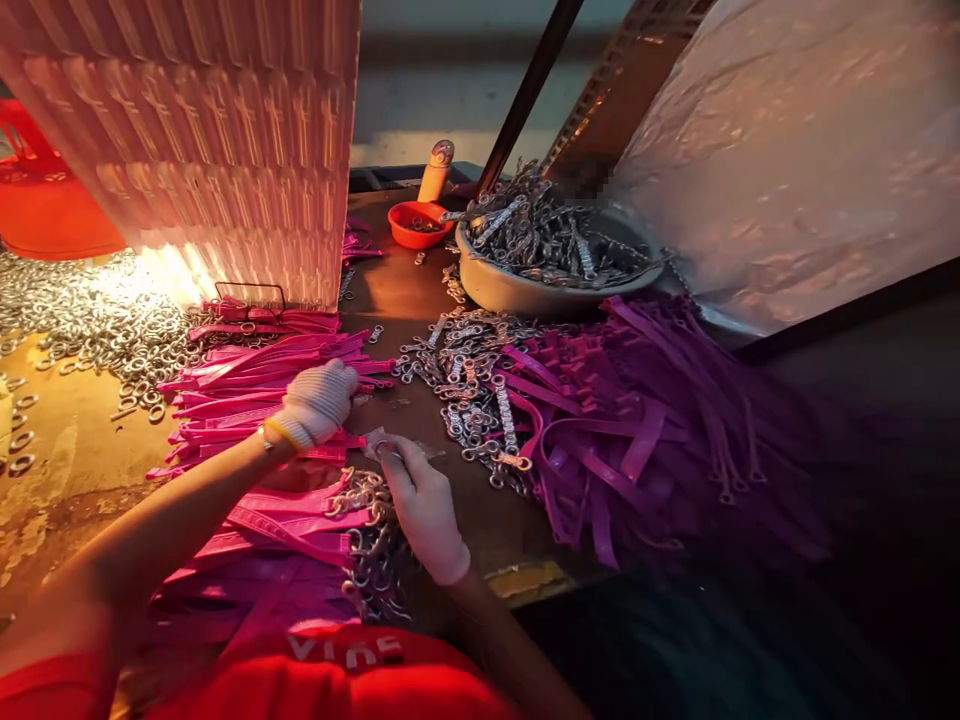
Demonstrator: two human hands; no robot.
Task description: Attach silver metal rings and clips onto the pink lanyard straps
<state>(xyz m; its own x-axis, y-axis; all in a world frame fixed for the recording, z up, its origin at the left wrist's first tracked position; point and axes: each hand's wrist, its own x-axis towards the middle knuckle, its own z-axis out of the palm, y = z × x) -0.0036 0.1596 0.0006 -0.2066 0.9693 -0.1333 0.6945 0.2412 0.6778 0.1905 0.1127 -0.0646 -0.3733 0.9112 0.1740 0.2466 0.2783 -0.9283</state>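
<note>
My left hand (316, 403), in a white knit glove, is curled closed and rests on a pile of pink straps (255, 385) at the table's middle left. My right hand (425, 505), in a thin pale glove, pinches a small metal ring (382, 447) between thumb and fingers just above the brown table (420, 290). Below it lie finished pink straps with metal clasps (360, 500) at their ends. What the left hand's fingers hold, if anything, is hidden.
A heap of purple straps (637, 430) and loose metal clasps (469, 380) fills the right. A grey bowl (525, 290) of clasps stands behind, with a small orange dish (416, 225). Metal rings (97, 320) cover the left. A tall ribbed stack (225, 140) rises at back left.
</note>
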